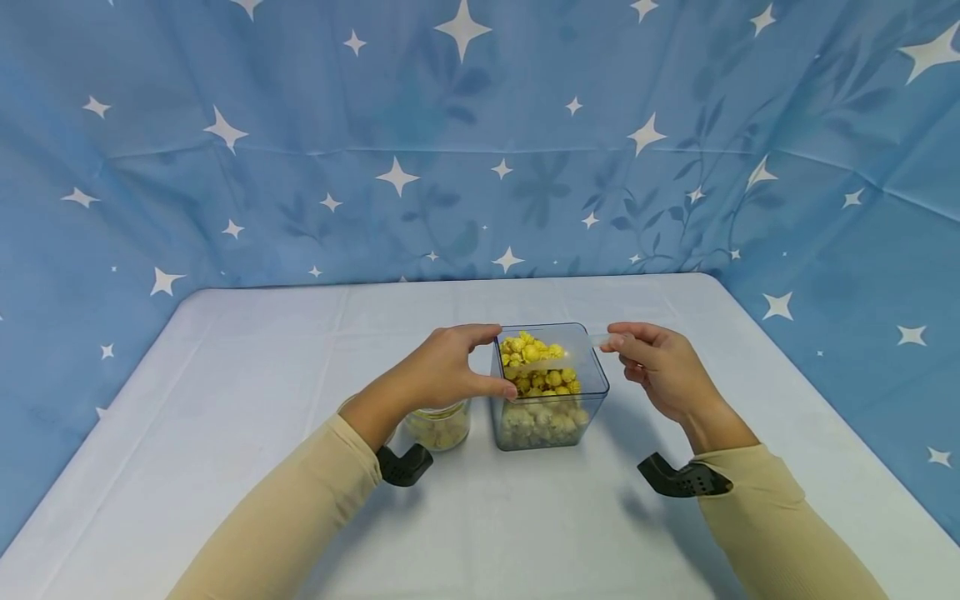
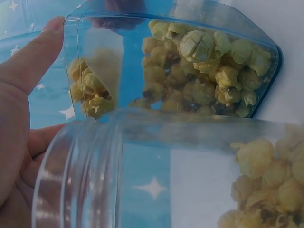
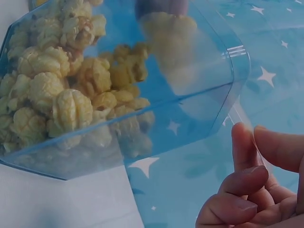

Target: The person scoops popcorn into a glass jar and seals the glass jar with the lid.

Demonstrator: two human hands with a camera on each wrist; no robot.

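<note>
The left hand (image 1: 448, 364), thumb and fingers spread wide, grips the clear box (image 1: 591, 367) on the counter (image 1: 247, 392). The right hand (image 1: 662, 364), nearly closed, pinches the translucent scoop (image 1: 551, 364) over popcorn (image 1: 553, 382). The left arm partly hides a jar (image 1: 442, 428).

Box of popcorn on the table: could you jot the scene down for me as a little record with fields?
Box: clear, upright on the white table
Contents: yellow popcorn
Left grip: thumb and fingers on the rim, at the box's left side
Scoop: pale, see-through, reaching into the box
Right grip: pinches the scoop's handle, to the right of the box
Jar: clear, with popcorn inside, left of the box, partly hidden in the head view
Backdrop: blue cloth with white stars
</note>
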